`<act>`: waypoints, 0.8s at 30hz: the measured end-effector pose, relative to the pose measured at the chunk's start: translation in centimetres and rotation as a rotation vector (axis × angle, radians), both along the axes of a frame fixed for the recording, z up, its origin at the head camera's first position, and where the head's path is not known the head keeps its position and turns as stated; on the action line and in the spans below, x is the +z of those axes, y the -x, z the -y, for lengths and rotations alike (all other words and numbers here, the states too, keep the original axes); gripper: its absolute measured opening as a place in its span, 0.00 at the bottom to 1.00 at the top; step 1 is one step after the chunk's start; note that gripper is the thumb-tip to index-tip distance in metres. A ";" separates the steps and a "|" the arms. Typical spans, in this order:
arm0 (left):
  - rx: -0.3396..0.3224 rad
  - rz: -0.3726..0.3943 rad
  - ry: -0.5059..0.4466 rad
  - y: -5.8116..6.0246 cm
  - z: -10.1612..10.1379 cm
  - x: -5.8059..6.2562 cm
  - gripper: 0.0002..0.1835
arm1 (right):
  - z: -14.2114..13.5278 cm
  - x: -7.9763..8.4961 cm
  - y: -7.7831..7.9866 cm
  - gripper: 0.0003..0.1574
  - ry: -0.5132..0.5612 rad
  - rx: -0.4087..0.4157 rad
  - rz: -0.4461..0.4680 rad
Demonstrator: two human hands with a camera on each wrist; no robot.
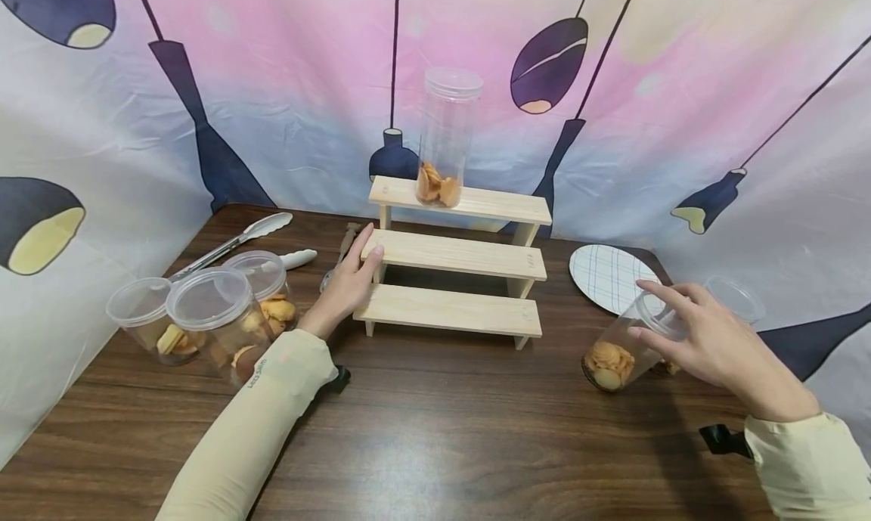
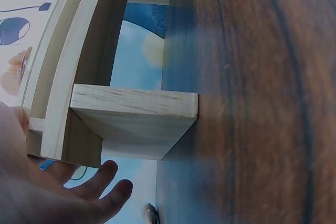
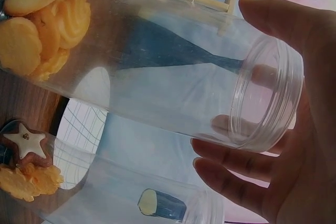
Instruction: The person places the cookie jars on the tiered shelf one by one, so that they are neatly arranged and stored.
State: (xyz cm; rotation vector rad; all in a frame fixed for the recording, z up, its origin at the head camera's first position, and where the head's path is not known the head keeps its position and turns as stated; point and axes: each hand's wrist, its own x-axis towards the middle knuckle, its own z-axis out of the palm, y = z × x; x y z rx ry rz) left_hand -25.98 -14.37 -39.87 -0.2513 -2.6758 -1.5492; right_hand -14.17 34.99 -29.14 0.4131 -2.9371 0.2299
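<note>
My left hand is at the left end of the three-step wooden stand. Its thumb lies on the middle step's edge, with the fingers around the end; in the left wrist view, fingertips reach past the board's underside. On the right, my right hand surrounds the top of a tall clear jar with cookies in its bottom. The thumb stands off one side of its lid, and the fingers are spread on the other. A second clear jar with cookies, one star-shaped, stands beside it.
Another cookie jar stands on the top step. Several cookie jars cluster at the left, near tongs and a white-handled utensil. A checked white plate lies at the right. Printed cloth hangs behind the table.
</note>
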 end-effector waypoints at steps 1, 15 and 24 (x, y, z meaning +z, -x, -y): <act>-0.001 0.002 0.000 0.0 0.0 0.0 0.36 | 0.0 0.0 0.0 0.47 0.001 0.002 -0.001; 0.002 0.003 0.006 0.0 -0.1 0.1 0.35 | 0.4 2.4 1.0 0.47 -0.010 0.025 0.014; 0.010 -0.001 0.009 -0.1 -0.1 0.0 0.34 | 1.1 5.3 2.3 0.47 0.011 -0.031 0.055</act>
